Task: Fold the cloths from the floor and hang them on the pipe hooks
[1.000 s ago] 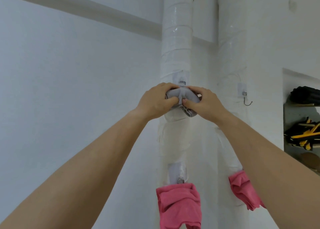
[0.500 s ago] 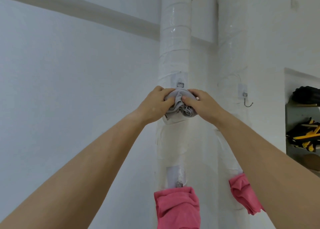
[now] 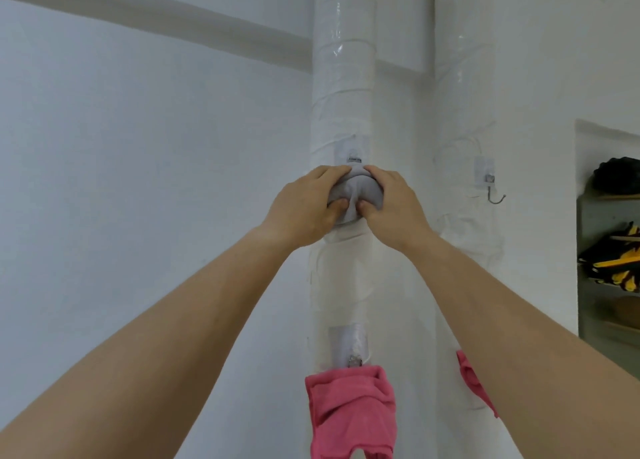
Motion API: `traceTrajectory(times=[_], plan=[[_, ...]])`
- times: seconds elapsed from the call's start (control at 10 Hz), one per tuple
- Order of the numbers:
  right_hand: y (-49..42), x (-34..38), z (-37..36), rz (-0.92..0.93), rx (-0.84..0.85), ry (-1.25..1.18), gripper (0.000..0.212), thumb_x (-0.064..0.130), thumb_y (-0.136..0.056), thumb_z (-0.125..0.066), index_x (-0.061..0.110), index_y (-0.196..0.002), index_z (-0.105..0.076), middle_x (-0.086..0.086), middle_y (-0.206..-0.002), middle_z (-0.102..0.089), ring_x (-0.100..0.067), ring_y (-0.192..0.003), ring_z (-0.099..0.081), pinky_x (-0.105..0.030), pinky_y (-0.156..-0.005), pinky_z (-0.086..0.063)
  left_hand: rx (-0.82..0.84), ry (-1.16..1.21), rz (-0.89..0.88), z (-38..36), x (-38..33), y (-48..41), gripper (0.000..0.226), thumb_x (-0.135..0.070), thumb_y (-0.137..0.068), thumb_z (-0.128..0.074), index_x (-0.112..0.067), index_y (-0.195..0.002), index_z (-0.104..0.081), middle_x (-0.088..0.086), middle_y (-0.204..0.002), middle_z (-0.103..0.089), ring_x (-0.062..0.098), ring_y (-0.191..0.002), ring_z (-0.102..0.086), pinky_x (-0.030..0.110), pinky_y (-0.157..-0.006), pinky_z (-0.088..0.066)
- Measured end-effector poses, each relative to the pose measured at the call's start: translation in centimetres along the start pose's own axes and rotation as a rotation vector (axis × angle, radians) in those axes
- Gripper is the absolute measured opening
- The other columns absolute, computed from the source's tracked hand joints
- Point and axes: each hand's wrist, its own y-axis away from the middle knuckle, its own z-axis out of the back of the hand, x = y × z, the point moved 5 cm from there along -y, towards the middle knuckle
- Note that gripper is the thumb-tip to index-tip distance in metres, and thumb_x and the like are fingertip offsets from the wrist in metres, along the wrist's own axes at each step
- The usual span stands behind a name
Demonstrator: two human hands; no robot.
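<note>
At the pipe hook (image 3: 353, 156), grey cloth (image 3: 356, 191)

No text, label or number can be read — anywhere.

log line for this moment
step: grey cloth at upper hook | left hand: grips cloth | right hand: grips cloth | hung: pink cloth, second pink cloth | spare: empty hook

The left hand (image 3: 304, 209) and right hand (image 3: 394, 205) cover most of the grey cloth (image 3: 356, 195), which hides the hook below its adhesive plate (image 3: 353, 150). The bottom edge cuts off 1 pink cloth (image 3: 349, 413). The right forearm (image 3: 519, 320) hides most of the second pink cloth (image 3: 467, 375).
</note>
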Motion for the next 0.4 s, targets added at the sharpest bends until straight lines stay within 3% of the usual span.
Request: traceTrajectory(times=[0.1, 0.2, 0.3, 0.4], plan=[[0.0, 0.6, 0.6, -0.049, 0.119, -0.021, 0.061, 0.033, -0.075, -0.06, 0.025, -0.135, -0.054, -0.005, -0.13, -0.059, -0.018, -0.111, -0.056, -0.033, -0.099, -0.046, 0.082, 0.011, 0.033, 0.8, -0.5, -0.4, 0.057, -0.036, -0.093, -0.052, -0.024, -0.148, -0.042, -0.003, -0.146, -0.051, 0.019, -0.125, -0.053, 0.032, -0.099, -0.043], [-0.3, 1.3, 1.3, -0.098, 0.143, -0.051, 0.064, 0.033, -0.075, -0.052, 0.021, -0.138, -0.052, -0.006, -0.136, -0.055, -0.021, -0.122, -0.051, -0.042, -0.108, -0.041, 0.143, 0.013, 0.078, 1.9, -0.7, -0.7, 0.063, -0.041, -0.094, -0.048, -0.025, -0.153, -0.034, -0.003, -0.153, -0.045, 0.02, -0.134, -0.047, 0.039, -0.107, -0.041], [0.7, 3.3, 2.1, -0.109, 0.14, 0.024, 0.072, 0.035, -0.077, -0.041, 0.019, -0.147, -0.04, -0.003, -0.152, -0.035, -0.028, -0.144, -0.021, -0.044, -0.119, -0.022, 0.123, 0.013, 0.115, 3.5, -1.0, -0.5, 0.064, -0.045, -0.097, -0.044, -0.025, -0.156, -0.028, -0.003, -0.158, -0.037, 0.019, -0.141, -0.039, 0.04, -0.111, -0.037], [1.7, 4.5, 2.5, -0.123, 0.152, 0.101, 0.067, 0.033, -0.091, -0.045, 0.021, -0.154, -0.025, 0.003, -0.162, -0.013, -0.021, -0.149, 0.0, -0.043, -0.119, -0.016, 0.071, 0.015, 0.128, 5.3, -1.1, -0.1, 0.059, -0.047, -0.101, -0.041, -0.026, -0.154, -0.031, -0.004, -0.159, -0.036, 0.019, -0.143, -0.036, 0.039, -0.112, -0.035]])
